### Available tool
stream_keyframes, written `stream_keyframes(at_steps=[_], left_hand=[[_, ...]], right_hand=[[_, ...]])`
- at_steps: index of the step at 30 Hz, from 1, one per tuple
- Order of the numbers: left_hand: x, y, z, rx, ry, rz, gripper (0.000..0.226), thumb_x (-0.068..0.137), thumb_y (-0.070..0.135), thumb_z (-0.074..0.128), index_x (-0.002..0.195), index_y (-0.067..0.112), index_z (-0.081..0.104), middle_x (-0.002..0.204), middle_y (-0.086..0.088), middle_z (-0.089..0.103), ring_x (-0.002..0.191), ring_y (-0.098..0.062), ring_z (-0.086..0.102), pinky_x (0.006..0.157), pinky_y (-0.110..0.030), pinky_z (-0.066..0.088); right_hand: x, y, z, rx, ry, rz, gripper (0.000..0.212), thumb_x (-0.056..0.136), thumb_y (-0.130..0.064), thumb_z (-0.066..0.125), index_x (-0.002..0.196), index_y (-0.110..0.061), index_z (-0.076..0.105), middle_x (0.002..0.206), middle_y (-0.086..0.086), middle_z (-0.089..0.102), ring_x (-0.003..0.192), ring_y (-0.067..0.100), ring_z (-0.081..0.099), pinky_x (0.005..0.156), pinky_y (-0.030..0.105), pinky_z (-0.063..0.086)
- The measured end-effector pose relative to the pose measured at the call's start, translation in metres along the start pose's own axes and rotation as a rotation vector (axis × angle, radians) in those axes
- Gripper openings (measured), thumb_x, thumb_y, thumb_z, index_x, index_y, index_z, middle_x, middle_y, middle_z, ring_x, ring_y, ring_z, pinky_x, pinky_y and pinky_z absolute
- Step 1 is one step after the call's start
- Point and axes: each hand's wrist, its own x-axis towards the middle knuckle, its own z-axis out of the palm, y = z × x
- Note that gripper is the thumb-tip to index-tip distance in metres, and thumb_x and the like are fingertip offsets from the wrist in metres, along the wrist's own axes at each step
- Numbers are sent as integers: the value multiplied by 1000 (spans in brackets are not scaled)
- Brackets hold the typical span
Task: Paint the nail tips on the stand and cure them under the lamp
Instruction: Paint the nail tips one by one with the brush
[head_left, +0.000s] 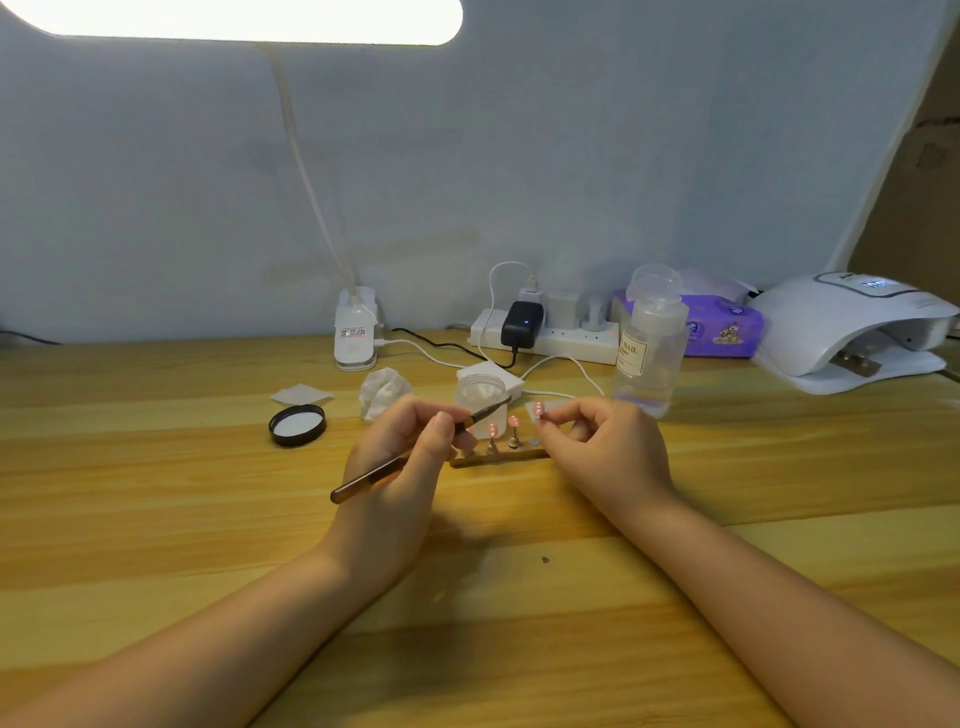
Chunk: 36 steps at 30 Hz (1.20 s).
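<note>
Nail stand: mid-desk, two pink tips mounted; third tip pinched in right hand, lifted off. Painting seemingly partway; curing lamp far right, unused. Left hand: fingers curled round brush, bristles angled toward tips.

One view only, worn on the person's head, looking forward and down across a wooden table toward a pale wall. It's a wide-angle lens: the wall's edge bows at the right and the table's far edge curves. Both forearms come in from the bottom corners, and the left hand and right hand meet near the middle of the frame, close under the camera. A bright lamp head cuts in at the top edge. There's no second view to share anything with.
</note>
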Motion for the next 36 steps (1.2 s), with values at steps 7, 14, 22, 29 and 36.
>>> stream_keyframes(at_steps=[7, 14, 22, 29, 36], left_hand=[[0, -2, -1, 4, -27, -5, 24, 88, 41, 51, 96, 25, 66, 87, 0, 72, 82, -11, 65, 73, -20, 50], [-1, -2, -1, -3, -42, -7, 23, 88, 41, 51, 96, 26, 66, 87, 0, 72, 83, -10, 66, 73, -17, 49], [-1, -2, -1, -6, -33, -12, 24, 87, 40, 52, 96, 24, 67, 87, -1, 72, 83, -10, 66, 73, -18, 50], [-1, -1, 0, 9, -33, -9, 25, 87, 41, 51, 97, 23, 66, 88, -1, 72, 83, -10, 66, 74, -19, 51], [0, -2, -1, 0, -33, -13, 27, 87, 41, 52, 97, 20, 66, 87, 0, 72, 83, -9, 66, 73, -15, 49]], right_hand=[[2, 2, 1, -120, -86, 41, 12, 81, -37, 70, 76, -27, 72, 47, -9, 47, 50, 6, 42, 50, 25, 27], [3, 2, 1, -212, -118, 24, 16, 84, -38, 68, 81, -23, 75, 46, -12, 45, 64, 10, 57, 68, 33, 53], [3, 1, 1, -308, -136, -7, 18, 87, -36, 63, 84, -23, 75, 51, -12, 48, 65, 14, 57, 64, 31, 52], [2, 1, 1, -386, -154, -42, 18, 85, -32, 59, 88, -24, 75, 63, -10, 59, 67, 13, 58, 54, 24, 44], [2, 3, 1, -398, -213, -88, 20, 88, -33, 58, 97, -27, 75, 70, -8, 65, 70, 10, 54, 56, 23, 41]])
